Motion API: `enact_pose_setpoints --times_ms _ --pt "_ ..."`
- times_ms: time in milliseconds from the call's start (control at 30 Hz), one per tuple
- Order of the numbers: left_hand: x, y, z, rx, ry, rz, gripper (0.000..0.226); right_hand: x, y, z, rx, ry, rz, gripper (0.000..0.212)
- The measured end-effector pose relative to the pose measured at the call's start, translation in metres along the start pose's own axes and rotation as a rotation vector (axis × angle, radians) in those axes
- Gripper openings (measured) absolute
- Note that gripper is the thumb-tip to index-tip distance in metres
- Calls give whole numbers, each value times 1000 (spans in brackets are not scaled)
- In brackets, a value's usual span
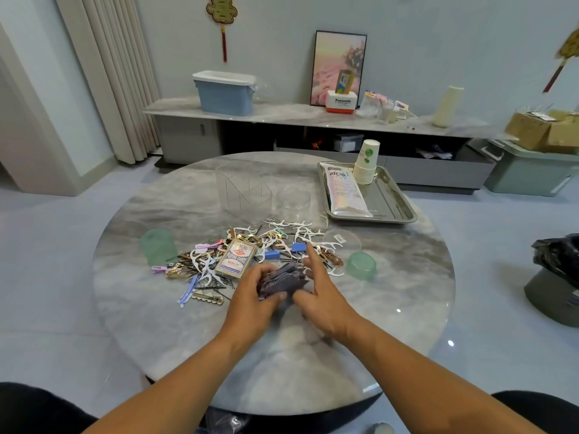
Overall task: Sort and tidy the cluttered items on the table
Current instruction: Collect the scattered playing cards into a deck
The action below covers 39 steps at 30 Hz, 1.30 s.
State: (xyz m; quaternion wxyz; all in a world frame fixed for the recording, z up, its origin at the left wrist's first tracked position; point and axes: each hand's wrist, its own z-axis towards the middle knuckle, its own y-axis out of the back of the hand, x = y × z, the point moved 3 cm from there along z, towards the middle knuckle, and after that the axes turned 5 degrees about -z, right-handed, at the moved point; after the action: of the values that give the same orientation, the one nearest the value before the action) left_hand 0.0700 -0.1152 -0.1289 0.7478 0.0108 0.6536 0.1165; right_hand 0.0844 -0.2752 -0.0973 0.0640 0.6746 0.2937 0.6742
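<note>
Left hand (250,296) has its fingers (272,297) curled round a crumpled purple-grey mesh net (282,281), right hand (322,296) pinching the other side with the index finger sticking out. Net sits just off the round grey marble counter (175,333), right next to the playing card box (235,258). White floss picks (203,267) and hair clips are scattered around the box, a green plastic lid (362,266) well to its right.

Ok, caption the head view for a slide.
Both hands, left and right, gather loose dark-backed playing cards beside the card box on the round marble table.
</note>
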Motion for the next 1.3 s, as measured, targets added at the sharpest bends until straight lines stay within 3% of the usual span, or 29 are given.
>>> enact_pose_setpoints --times_ms 67,133,267,433,533,633,800,867,933,1033,1167,1233,1300 --pt "1 -2 0 55 29 -50 61 5 -9 2 7 -41 148 94" --pt "-1 -5 -1 59 40 -68 61 7 -17 5 8 -91 187 102" --pt "0 -6 0 -24 49 -32 62 9 -12 11 -217 -146 93 59" --pt "-8 -6 -3 -39 53 -60 68 -11 12 23 -447 -309 91 54" --pt "-11 -5 -1 -6 42 -64 62 -31 12 32 -415 -406 77 39" --pt "-9 -5 0 21 23 -23 65 -22 2 26 -332 -348 -88 27" --pt "-11 -2 5 10 25 -45 48 8 1 13 -557 -26 -29 35" --pt "-14 -3 5 44 19 -41 49 25 -3 11 -457 164 -124 49" --pt "-17 -8 3 68 2 -69 51 31 -14 10 -309 220 -330 67" --pt "-22 -12 -1 87 3 -118 57 27 -21 12 -261 116 -288 66" --pt "-20 -8 -4 113 24 -43 73 17 -2 20 -392 -115 94 32" --pt "-18 -6 -4 121 20 6 78 8 6 23 -443 -252 109 48" --pt "-18 -7 -4 125 31 23 78 2 5 24 -490 -271 92 56"
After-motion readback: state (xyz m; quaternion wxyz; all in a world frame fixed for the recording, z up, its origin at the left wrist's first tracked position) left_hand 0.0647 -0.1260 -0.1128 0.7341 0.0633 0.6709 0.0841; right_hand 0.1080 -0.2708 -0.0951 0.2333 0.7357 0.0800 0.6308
